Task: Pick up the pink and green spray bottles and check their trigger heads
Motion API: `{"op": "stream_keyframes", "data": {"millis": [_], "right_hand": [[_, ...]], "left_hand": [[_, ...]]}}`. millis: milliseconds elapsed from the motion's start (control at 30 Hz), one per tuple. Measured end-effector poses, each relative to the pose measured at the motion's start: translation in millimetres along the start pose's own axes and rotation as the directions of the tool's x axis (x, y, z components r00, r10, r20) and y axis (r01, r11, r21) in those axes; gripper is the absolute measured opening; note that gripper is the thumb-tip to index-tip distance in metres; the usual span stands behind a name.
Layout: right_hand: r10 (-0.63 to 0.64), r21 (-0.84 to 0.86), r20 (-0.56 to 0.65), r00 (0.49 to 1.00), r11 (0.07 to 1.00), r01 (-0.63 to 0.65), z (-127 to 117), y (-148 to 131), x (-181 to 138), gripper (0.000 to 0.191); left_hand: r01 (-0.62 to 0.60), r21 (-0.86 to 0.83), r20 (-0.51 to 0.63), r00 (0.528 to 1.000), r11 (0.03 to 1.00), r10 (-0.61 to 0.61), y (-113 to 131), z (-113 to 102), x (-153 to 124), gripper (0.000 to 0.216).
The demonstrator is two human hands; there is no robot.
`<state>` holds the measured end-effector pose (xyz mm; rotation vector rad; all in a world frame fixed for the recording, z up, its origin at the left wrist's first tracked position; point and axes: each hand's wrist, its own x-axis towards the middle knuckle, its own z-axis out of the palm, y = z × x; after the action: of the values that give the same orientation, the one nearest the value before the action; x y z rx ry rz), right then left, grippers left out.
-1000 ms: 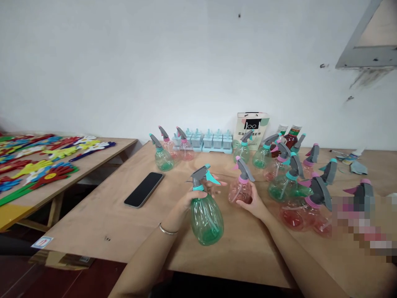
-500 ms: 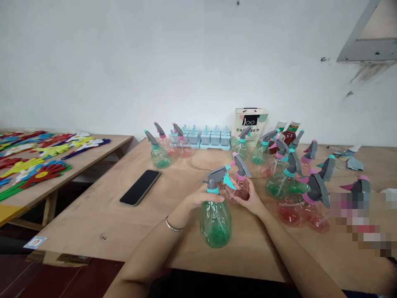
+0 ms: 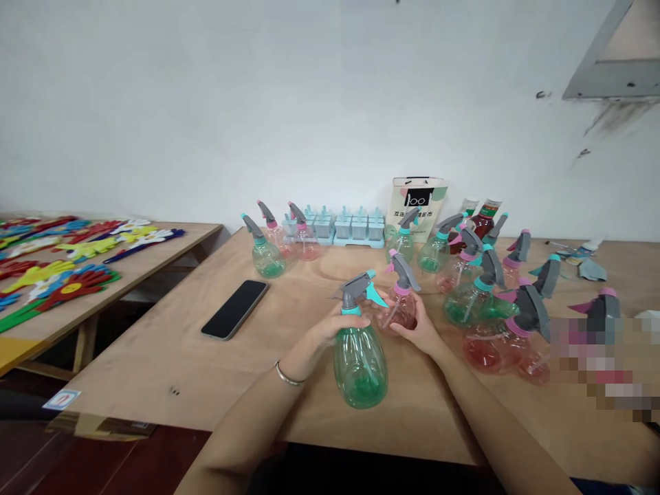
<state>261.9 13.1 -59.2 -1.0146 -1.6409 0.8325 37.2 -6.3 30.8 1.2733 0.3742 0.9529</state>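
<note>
My left hand (image 3: 334,328), with a bangle at the wrist, is closed round the neck of a clear green spray bottle (image 3: 361,368). This bottle has a grey head with a turquoise trigger and green tint at its base; it leans slightly. Just behind it, my right hand (image 3: 421,331) wraps the body of a pink spray bottle (image 3: 401,313) with a grey head and pink collar. The green bottle's trigger partly overlaps the pink one. Some fingers of both hands are hidden by the bottles.
Several more spray bottles (image 3: 467,302) crowd the table's right side. Others, like a green one (image 3: 268,260), stand at the back left by pale blue popsicle moulds (image 3: 358,230). A phone (image 3: 234,309) lies left; a paper bag (image 3: 417,199) leans on the wall.
The green spray bottle has tilted a little, its head shifting left and its base right. Both hands keep their hold, and the view has moved slightly.
</note>
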Motion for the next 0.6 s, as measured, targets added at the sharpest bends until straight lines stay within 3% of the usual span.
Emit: {"op": "stream_keyframes", "data": {"millis": [100,167,300,400,533,600], "right_hand": [[0.01,-0.005,-0.014,1.0,1.0,-0.01,-1.0,2.0,-0.2,0.086],[0.02,-0.01,-0.015,1.0,1.0,-0.021,-1.5,2.6,-0.3,0.087],[0.013,0.007,0.009,1.0,1.0,-0.013,-1.5,2.6,0.0,0.086],[-0.001,0.022,0.014,1.0,1.0,0.001,-1.2,2.8,0.3,0.084],[0.02,0.003,0.001,1.0,1.0,-0.02,-1.8,3.6,0.0,0.084],[0.03,-0.011,-0.005,1.0,0.999,-0.03,-2.2,3.6,-0.3,0.086]], "left_hand": [[0.022,0.024,-0.169,0.985,0.999,-0.018,1.0,-0.8,-1.2,0.026],[0.023,0.028,-0.22,0.975,0.999,-0.016,2.2,-3.3,-1.9,0.024],[0.0,0.0,-0.037,0.999,1.0,0.0,4.0,-6.7,-1.8,0.037],[0.0,-0.023,-0.035,0.999,1.0,0.0,3.1,-6.5,-1.3,0.044],[0.022,-0.041,-0.256,0.966,0.999,-0.032,1.0,-9.3,-1.9,0.035],[0.017,-0.036,-0.309,0.951,0.999,-0.028,1.8,-12.1,-2.2,0.031]]}}
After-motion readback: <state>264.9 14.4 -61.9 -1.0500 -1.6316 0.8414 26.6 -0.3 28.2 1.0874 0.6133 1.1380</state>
